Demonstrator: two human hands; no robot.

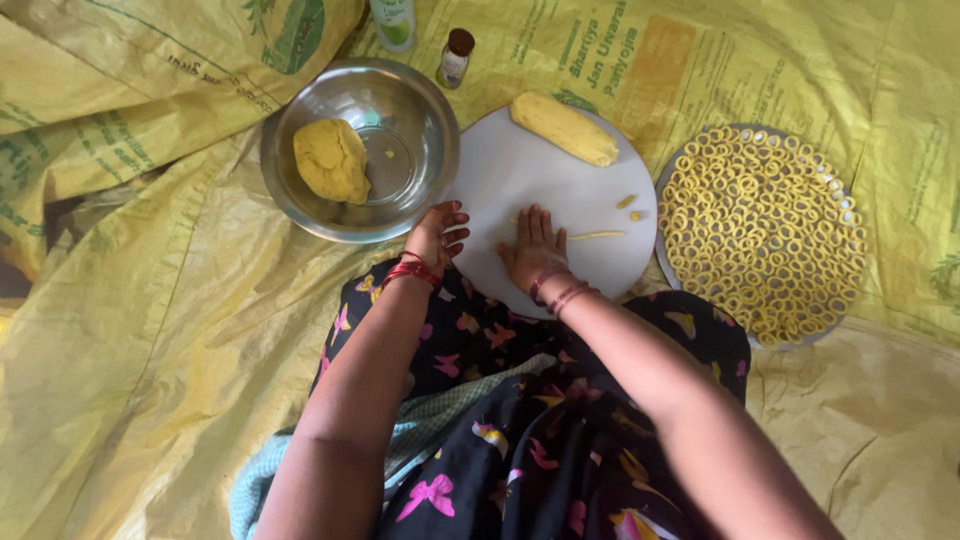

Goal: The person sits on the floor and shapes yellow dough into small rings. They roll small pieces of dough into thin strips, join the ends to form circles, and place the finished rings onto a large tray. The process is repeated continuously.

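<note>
Right hand (535,245) flat, fingers extended, pressing thin dough strand (597,236) on white round board (500,170); left hand (440,232) loosely curled at board edge, grasping nothing. Dough likely soft, tearable; best handled lightly, at ends.

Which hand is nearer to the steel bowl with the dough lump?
Left. The left hand rests at the steel bowl's near rim, at the white board's edge. The right hand lies flat on the board, farther from the bowl.
</note>
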